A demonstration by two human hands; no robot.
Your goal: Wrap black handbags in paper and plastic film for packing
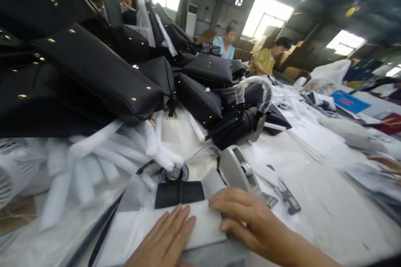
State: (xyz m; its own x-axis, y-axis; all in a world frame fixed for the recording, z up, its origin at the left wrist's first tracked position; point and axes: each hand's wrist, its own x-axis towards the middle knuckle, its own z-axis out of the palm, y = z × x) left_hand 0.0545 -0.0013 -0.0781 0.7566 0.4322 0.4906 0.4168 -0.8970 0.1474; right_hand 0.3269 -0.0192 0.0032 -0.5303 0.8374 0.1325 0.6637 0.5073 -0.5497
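Note:
My left hand [166, 238] lies palm down on a white foam sheet [205, 227], its fingers stretched out. At the sheet's right end, my right hand [250, 221] has bent fingers and thumb on the edge, gripping it. A black leather-like piece with a raised band across its middle [180, 194] shows just beyond the sheet, its near side covered. Behind it are a roll of clear tape [173, 173] and a grey tape dispenser [238, 171]. Grey material lies under the sheet.
Black handbags [94, 66] with gold studs are heaped at the left and back. White foam tubes [84, 175] lie below them, beside a white fan [15, 171]. A cutter-like tool [288, 198] lies right. Two people [265, 60] work behind; another person's hand [387, 164] shows at right.

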